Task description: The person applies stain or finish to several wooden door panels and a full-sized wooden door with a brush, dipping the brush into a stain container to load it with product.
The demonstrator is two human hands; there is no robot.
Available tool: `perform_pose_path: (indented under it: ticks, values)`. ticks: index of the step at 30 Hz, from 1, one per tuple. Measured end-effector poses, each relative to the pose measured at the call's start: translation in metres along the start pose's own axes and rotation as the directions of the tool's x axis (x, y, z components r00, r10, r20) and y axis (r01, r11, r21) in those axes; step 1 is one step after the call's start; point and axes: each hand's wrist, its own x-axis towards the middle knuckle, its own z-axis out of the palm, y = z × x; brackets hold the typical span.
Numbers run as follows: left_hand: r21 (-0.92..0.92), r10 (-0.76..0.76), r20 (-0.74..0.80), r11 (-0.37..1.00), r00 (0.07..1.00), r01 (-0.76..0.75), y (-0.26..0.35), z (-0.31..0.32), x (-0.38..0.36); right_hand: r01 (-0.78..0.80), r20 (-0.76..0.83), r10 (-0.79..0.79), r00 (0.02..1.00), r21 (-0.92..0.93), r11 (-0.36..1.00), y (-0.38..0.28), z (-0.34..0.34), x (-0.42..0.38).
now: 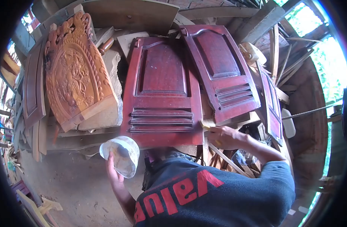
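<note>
My left hand (113,169) grips a whitish, stained tub (122,155), its mouth tilted toward the left, in front of the nearest door panel. In my right hand (228,137) is a paintbrush (207,125), its bristles at the lower right edge of that dark red wooden door panel (164,104). The panel has an arched raised field on top and several louvre slats below, and leans back on a pile of wood. To its right, a second panel of the same kind (222,72) leans. My fingers hide most of the brush handle.
An orange-brown carved wooden panel (77,75) and a plain brown panel (33,83) lean on the left. Another dark panel (271,104) stands at the right. A whitish jug (253,53) sits behind it. Scrap wood (228,159) lies beneath the panels, above a dirt floor (75,189).
</note>
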Motion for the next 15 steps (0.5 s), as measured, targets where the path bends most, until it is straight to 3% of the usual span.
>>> perform_pose_path:
  ticks: [1,3,5,7,8,10,11,15]
  values:
    - [-0.002,-0.008,0.009,1.0,1.0,0.008,0.002,0.0,0.0,-0.075,0.051,0.068,0.996,0.142,0.987,-0.008,-0.019,-0.004]
    - [-0.013,-0.011,0.072,1.0,0.997,0.012,0.006,-0.002,0.001,-0.167,0.027,0.165,0.986,0.194,0.967,0.0,-0.044,0.004]
    - [-0.02,-0.026,0.062,0.999,0.998,0.027,0.006,-0.003,0.0,-0.14,-0.184,0.17,0.968,0.166,0.976,0.003,-0.056,0.035]
    - [0.006,-0.012,0.058,1.0,0.998,0.012,0.004,-0.011,-0.003,0.115,-0.506,-0.109,0.856,-0.019,0.993,0.028,-0.035,0.078]
    - [0.018,-0.018,0.039,1.0,0.999,0.017,0.003,-0.014,-0.006,0.117,-0.496,-0.106,0.862,-0.008,0.993,0.038,-0.013,0.085]
    - [0.031,-0.032,0.036,0.999,0.999,0.031,0.004,-0.018,-0.013,0.123,-0.406,-0.18,0.896,-0.161,0.979,0.047,0.022,0.096]
    - [0.033,-0.032,0.048,0.999,0.998,0.031,0.005,-0.02,-0.014,0.169,-0.459,-0.241,0.855,-0.192,0.967,0.007,0.018,0.079]
    - [0.001,0.007,0.046,1.0,0.999,-0.007,0.003,-0.048,-0.013,0.184,-0.231,-0.19,0.954,-0.047,0.982,-0.058,0.026,0.023]
